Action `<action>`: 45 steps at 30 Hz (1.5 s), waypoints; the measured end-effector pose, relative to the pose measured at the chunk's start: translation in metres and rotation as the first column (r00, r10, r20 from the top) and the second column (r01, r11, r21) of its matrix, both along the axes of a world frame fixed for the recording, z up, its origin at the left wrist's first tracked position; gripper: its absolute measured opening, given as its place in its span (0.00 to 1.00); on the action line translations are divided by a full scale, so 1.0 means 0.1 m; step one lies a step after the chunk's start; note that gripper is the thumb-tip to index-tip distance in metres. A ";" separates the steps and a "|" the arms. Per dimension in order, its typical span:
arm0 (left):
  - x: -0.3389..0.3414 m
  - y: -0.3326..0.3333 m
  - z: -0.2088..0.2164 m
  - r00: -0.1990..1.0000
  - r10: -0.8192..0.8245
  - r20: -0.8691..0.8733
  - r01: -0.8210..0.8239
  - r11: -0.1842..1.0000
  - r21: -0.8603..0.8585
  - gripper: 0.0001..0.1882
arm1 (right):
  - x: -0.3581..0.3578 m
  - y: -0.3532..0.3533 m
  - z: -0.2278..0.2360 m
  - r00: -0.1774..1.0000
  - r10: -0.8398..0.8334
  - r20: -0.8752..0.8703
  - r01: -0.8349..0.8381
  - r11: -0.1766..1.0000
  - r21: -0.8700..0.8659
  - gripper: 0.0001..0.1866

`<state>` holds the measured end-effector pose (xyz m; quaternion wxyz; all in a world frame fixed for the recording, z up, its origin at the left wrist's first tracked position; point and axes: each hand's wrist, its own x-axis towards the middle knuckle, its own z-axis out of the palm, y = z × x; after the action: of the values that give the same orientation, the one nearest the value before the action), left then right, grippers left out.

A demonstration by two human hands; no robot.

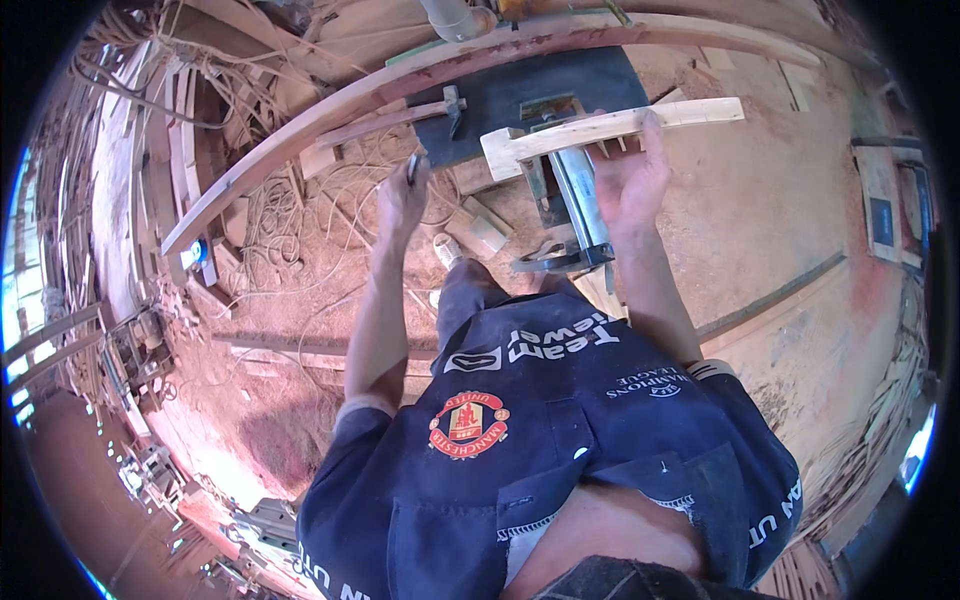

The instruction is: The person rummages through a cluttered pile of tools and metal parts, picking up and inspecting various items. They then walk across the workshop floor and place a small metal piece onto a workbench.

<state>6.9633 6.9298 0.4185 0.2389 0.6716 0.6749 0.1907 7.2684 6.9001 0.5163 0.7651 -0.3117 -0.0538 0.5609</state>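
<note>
My right hand (634,190) grips a pale, slightly curved wooden piece (600,128) from below, the thumb along its near edge. A thicker block forms the left end of this piece. Under it stands a metal machine part (575,190) with a shiny silver cylinder, partly hidden by the wood. My left hand (402,200) is closed, held apart from the wood; a small dark thing (412,168) shows at its fingers, too small to name. Beyond that hand, a hammer (453,112) with a wooden handle rests with its head over a dark board (490,82).
A long curved wooden beam (400,90) spans the far side. Loose cords (275,215) and offcuts (480,230) lie on the sawdust-covered floor (750,200) near my feet. Stacked timber (130,200) lines the left, and a wooden frame (885,205) stands at far right.
</note>
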 end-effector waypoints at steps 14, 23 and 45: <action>-0.73 1.86 -1.07 0.940 -0.307 -0.148 0.319 0.946 0.062 0.22 | -1.35 0.32 -0.37 0.998 -0.005 0.063 0.020 0.969 -0.246 0.30; -1.54 1.12 -0.72 0.954 -0.168 0.247 0.204 0.971 -0.126 0.20 | -2.23 0.71 -1.17 0.976 0.219 0.015 -0.180 0.838 -0.515 0.31; -2.20 0.72 -0.35 0.444 0.381 0.811 -0.307 0.915 -0.262 0.18 | -3.07 1.57 -1.26 0.968 0.233 -0.096 -0.250 0.849 -0.465 0.35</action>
<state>6.7430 7.0020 0.3834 0.5181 0.3312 0.6001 0.5116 6.9609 7.0574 0.3907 0.5901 -0.4695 0.0596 0.6540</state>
